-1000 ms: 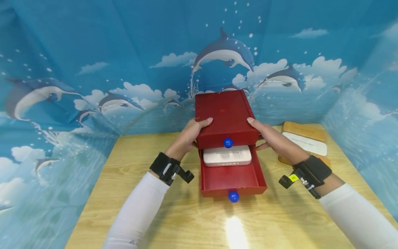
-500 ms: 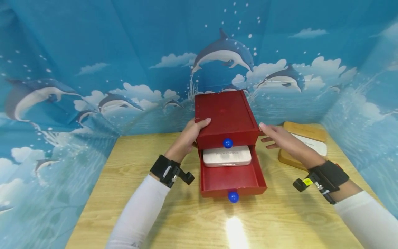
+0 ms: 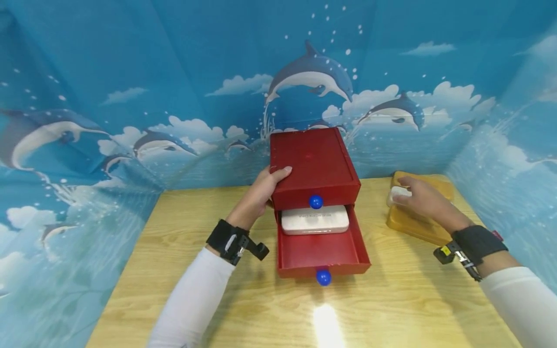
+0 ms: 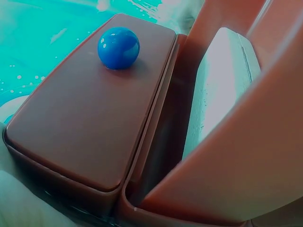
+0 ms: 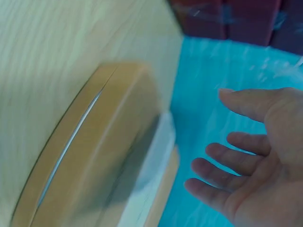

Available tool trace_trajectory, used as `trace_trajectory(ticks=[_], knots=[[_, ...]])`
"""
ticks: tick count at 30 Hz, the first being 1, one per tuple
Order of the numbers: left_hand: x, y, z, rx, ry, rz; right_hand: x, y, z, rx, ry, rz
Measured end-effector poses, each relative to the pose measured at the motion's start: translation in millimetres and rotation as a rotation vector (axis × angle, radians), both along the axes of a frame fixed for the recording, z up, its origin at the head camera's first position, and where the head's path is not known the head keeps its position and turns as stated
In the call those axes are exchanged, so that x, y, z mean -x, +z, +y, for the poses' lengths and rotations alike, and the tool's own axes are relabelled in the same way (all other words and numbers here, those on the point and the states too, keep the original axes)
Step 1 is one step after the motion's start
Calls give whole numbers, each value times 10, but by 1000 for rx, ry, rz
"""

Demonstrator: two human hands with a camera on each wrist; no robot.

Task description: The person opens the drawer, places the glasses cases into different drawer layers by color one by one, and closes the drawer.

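Reaching out, the right hand has let go of the red box and gone to the cases at four o'clock from it. Its thumb and fingers are apart with nothing in them, over the loose white case that sits between the back brown case and the front brown case. I can't tell if it touches any. The left hand has stayed at the box's eight o'clock edge, thumb on top, clamped on it. So each hand seems to have its own job now: one keeps the box steady, one is at the cases. The bottom drawer is pulled out toward six o'clock, with a tucked white case at its twelve o'clock end. The right wrist view shows a thin silver line on a brown case's side; the head view doesn't. The left wrist view shows a dark space beside the tucked white case, which the head view hides.
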State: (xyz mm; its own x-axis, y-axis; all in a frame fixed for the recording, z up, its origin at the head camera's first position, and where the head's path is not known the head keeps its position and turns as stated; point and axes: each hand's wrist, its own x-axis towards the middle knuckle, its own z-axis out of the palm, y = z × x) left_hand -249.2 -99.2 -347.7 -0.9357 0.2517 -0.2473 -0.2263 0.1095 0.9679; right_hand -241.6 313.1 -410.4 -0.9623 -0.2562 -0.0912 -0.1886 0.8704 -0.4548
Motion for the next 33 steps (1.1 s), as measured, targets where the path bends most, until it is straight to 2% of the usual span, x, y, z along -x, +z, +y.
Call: trace_trajectory(ticks=[6,10,21,33], knots=[[-7,-9,5,0,-3,6,45,-247,374,-124,15,73],[-11,-11,10,-6,-9,15,60,-323,511,-148,7,82],[-4,-21,6,5,6,14,102,-260,594,-203,41,12],[2,-29,3,0,25,0,258,-237,629,-214,83,-94]])
